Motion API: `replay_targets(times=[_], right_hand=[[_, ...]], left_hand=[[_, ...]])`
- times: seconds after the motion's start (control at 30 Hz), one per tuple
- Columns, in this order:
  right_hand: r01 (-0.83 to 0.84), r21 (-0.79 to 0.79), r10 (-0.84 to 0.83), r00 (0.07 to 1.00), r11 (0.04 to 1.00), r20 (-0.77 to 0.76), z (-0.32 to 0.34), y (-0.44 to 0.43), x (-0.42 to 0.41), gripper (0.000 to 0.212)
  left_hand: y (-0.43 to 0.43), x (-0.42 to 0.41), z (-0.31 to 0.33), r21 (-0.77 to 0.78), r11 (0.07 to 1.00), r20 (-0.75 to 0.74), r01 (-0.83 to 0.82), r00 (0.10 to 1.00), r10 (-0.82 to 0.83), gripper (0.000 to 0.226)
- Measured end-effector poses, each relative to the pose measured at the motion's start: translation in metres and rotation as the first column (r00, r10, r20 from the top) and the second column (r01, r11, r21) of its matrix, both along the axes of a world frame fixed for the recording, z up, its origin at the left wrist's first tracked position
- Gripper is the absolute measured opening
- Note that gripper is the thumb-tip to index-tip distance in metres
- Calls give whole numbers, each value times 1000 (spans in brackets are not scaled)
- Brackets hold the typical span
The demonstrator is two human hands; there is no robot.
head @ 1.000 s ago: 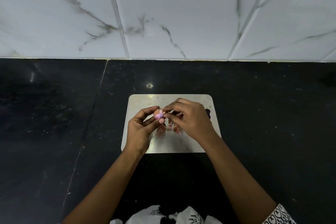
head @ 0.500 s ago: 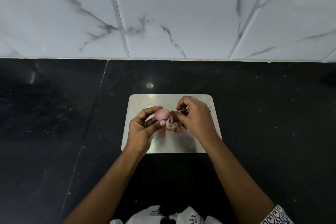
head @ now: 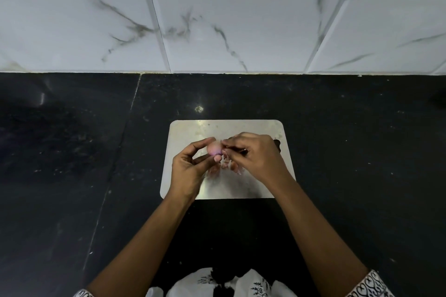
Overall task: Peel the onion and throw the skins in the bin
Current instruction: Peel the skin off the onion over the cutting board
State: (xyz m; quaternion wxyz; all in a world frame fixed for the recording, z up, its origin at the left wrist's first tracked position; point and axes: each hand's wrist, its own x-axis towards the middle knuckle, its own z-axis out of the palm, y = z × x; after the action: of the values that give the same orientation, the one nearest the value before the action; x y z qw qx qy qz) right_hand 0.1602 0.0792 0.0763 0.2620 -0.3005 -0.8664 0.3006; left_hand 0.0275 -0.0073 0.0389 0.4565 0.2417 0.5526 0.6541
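Note:
A small pink onion (head: 214, 148) is held above a steel cutting board (head: 193, 130) that lies on the black counter. My left hand (head: 190, 169) grips the onion between thumb and fingers. My right hand (head: 255, 154) pinches at the onion's right side with its fingertips, seemingly on a bit of skin. Several pinkish peeled skins (head: 225, 165) lie on the board just under my hands, partly hidden by them. No bin is in view.
The black stone counter (head: 350, 152) spreads wide on both sides of the board. A white marble-tiled wall (head: 229, 14) rises behind it. A dark cut-out in the board (head: 277, 144) shows past my right hand.
My right hand moved back in from the right and now pinches the onion's side. The left hand holds the onion in nearly the same place.

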Motion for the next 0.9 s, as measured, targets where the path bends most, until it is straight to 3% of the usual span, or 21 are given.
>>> replay_targets(times=[0.4,0.6,0.7,0.83,0.9], right_hand=[[-17,53,15,999,998,43,8,1,-1,23],[28,178,-32,999,984,21,2,-4,-3,11],[38,234,-44,999,971,21,-1,-6,-4,18],[51,205,-61,997,978,43,0,-8,-6,18],[111,101,-113,993,989,13,0,-6,-8,12]], left_hand=[[0,-1,5,30,1000,-37,-2,999,3,42],[-1,1,10,57,998,-74,24,997,-20,43],[-2,3,11,75,997,-74,24,997,-19,46],[-7,3,9,84,996,-89,36,996,-29,48],[-6,3,8,90,995,-60,31,998,-25,45]])
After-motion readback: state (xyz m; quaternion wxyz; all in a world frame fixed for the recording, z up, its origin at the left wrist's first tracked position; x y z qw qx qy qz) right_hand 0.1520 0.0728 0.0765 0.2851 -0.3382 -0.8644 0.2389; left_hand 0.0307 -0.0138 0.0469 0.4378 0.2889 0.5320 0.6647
